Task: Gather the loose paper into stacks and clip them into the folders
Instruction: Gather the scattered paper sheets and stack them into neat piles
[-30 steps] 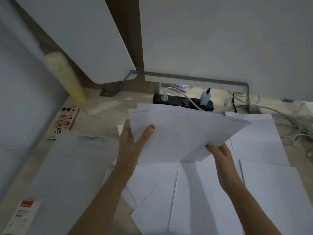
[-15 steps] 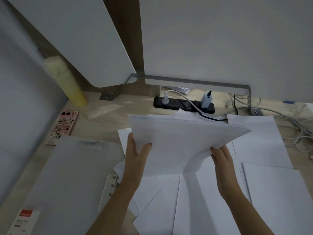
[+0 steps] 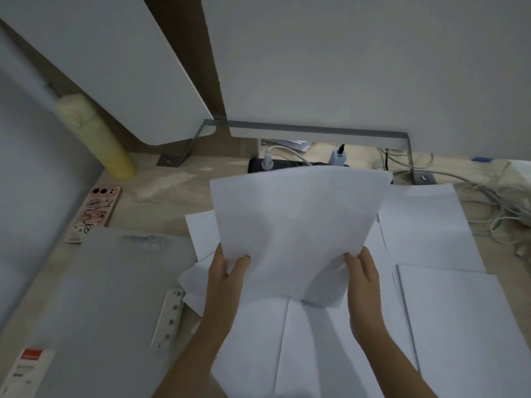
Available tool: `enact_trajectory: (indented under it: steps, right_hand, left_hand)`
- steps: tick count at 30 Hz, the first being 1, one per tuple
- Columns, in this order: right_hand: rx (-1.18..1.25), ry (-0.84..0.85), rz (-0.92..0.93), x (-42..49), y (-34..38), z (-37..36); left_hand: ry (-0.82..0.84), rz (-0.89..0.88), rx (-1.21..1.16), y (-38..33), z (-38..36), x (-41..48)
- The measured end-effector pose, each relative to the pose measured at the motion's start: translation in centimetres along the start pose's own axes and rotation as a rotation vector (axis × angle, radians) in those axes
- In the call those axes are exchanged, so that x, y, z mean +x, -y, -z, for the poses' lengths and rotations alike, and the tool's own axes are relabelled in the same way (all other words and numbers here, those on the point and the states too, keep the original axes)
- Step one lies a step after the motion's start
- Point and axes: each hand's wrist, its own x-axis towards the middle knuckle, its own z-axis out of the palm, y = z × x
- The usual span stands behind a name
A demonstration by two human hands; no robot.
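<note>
Both hands hold 1 bundle of paper [image 3: 296, 225] upright above the middle of the desk [image 3: 161, 193]. The left hand [image 3: 227, 274] pinches the bundle's lower left corner, thumb on the near face and the other fingers hidden behind it. The right hand [image 3: 363, 271] pinches the lower right corner in the same way. Held by both bottom corners and tipped on end, the sheets can slide level with each other, so I judge this to be the squaring-up step: the lower edge is probably meant to be tapped on the desk to align the bundle.

Loose sheets [image 3: 339, 349] lie fanned on the desk beneath the hands, and more sheets [image 3: 425, 225] lie toward the desk's right edge, so the gathering looks far from finished. A grey folder [image 3: 106, 297] lies flat along the left edge, just beside the fan, with a perforated white binding strip [image 3: 168, 320] at its inner border; its place next to the paper suits clipping the squared bundle in. No sheet visibly sits in it yet.

A phone [image 3: 96, 212] and a yellow bottle [image 3: 94, 136] sit near the far left corner, and a power strip [image 3: 287, 165] lies along the far edge, partly hidden behind the bundle.
</note>
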Motion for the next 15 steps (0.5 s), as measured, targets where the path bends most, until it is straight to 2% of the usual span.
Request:
enact_trajectory:
  steps: [8,15]
  right_hand:
    - [-0.194,-0.153,0.001,1.6,-1.2,9.9]
    - [-0.443,-0.275,-0.185,2.7,-6.7,23.4]
  left_hand:
    - [0.133,-0.013,0.314,1.3,-6.7,-2.7]
    - [0.354,0.225,0.484,7.9,-16.3,-7.2]
